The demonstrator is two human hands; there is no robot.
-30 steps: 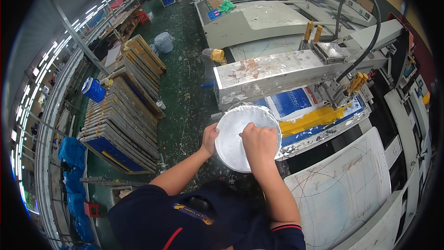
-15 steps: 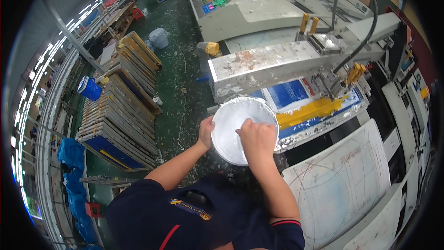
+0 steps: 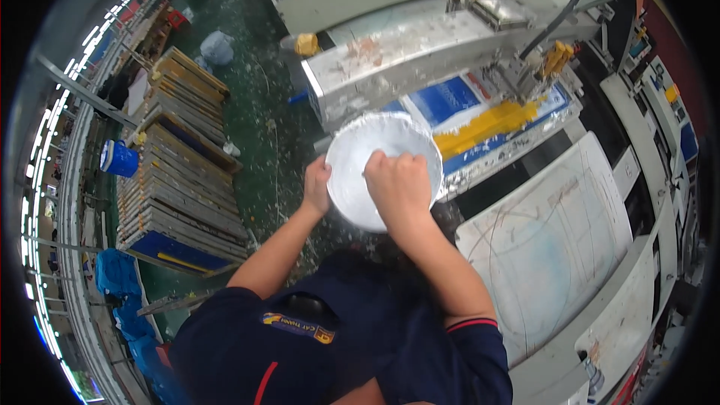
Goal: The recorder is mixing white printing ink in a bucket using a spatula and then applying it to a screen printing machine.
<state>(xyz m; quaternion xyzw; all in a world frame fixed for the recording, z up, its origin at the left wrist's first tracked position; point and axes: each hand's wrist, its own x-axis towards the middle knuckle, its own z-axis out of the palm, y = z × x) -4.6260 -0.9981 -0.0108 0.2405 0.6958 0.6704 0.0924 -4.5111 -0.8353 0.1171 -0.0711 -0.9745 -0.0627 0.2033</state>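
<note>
Surroundings. Directly beyond the hands: a grey printing machine (image 3: 420,52), its paint-smeared metal arm crossing the view, a black hose (image 3: 559,7) arching over it. Under that arm, just past the right hand: a blue-framed screen (image 3: 480,116) with a streak of yellow ink (image 3: 487,126). To the right of the right forearm: a large pale printed sheet (image 3: 555,240) lying flat on a bed. To the left of the left hand, well apart: a stack of wooden-framed screens (image 3: 180,172) on the green floor (image 3: 262,120), with a blue bucket (image 3: 120,157) beyond it. Nothing lies between the hands and the bowl.

Item in hand. White round bowl (image 3: 379,169), held up in front of the body, mouth facing the camera, near the machine's lower edge.

Grip. Left hand (image 3: 318,184): closed on the bowl's left rim, fingers wrapped behind it, thumb on the near side. Right hand (image 3: 397,184): curled into a fist inside the bowl, over its lower right part; whether it holds a tool or cloth cannot be told, as the fingers are hidden.
</note>
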